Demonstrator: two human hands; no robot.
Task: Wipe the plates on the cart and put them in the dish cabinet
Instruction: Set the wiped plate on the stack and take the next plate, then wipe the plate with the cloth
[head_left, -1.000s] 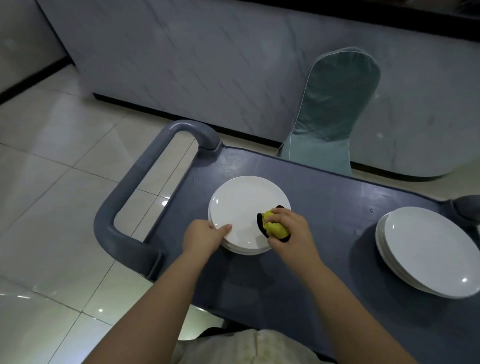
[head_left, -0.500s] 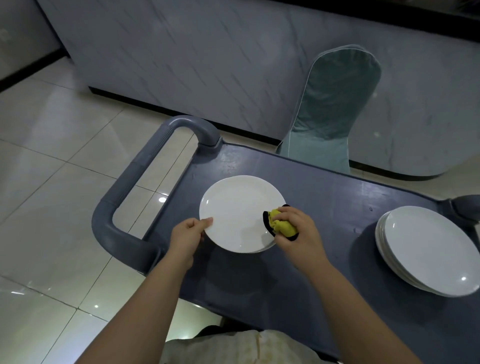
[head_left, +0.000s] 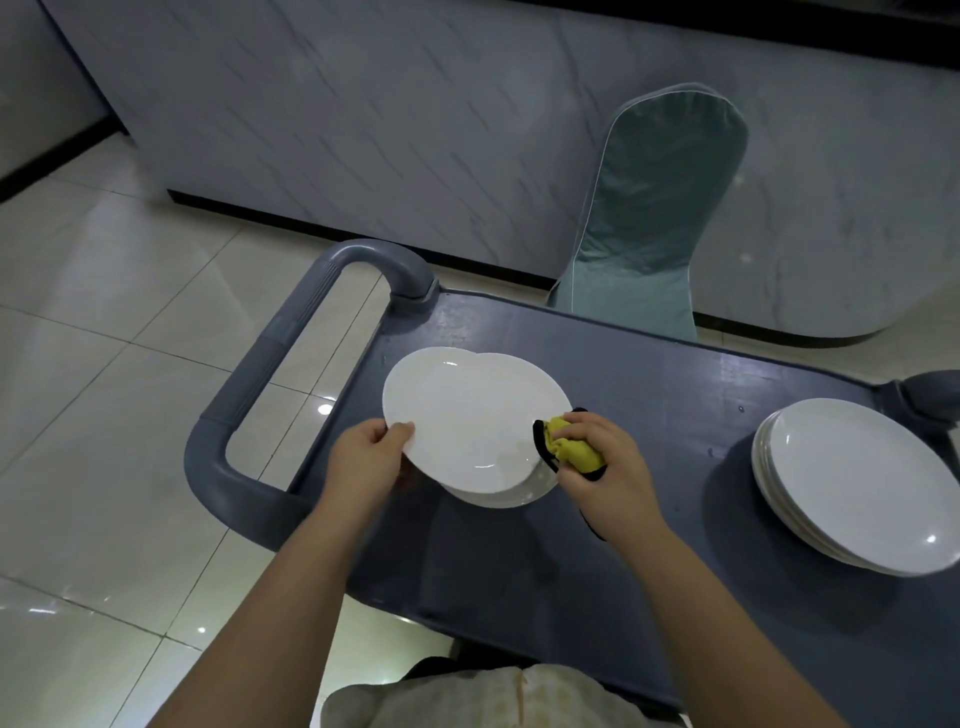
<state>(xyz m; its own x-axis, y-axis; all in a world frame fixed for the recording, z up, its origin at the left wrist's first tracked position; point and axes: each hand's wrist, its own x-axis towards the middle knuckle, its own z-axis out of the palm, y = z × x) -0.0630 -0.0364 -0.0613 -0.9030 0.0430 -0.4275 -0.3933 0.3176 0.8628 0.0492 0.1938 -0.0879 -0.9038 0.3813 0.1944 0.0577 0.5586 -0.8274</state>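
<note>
Hands: left hand (head_left: 366, 457) pinches the plate (head_left: 457, 415) at its rim, thumb on top. Right hand (head_left: 605, 467) is curled round a bunched yellow cloth (head_left: 571, 447).

Plate: at the left end of the cart (head_left: 649, 374), near the handle (head_left: 270, 353). It looks lifted and shifted leftward off the stack (head_left: 519, 493) beneath it. The cloth sits at its right edge.

Second stack (head_left: 852, 483): at the right end of the cart.

Step in hand, as judged: wiping the top plate.
- Keep the left grip firm on the rim, since glazed ware is likely to be slippery.
- Hold the plate clear of the stack so the two do not knock.
- Sweep the cloth across the whole face and round the rim, then do the underside.

Not made out:
- The left fingers under the plate.
- Whether the cloth touches the plate.
- The plate count in either stack.
- Any wet or soil on the glaze.
- The cart's right end, which is cut off by the frame.
- The dish cabinet, which is not in view.
</note>
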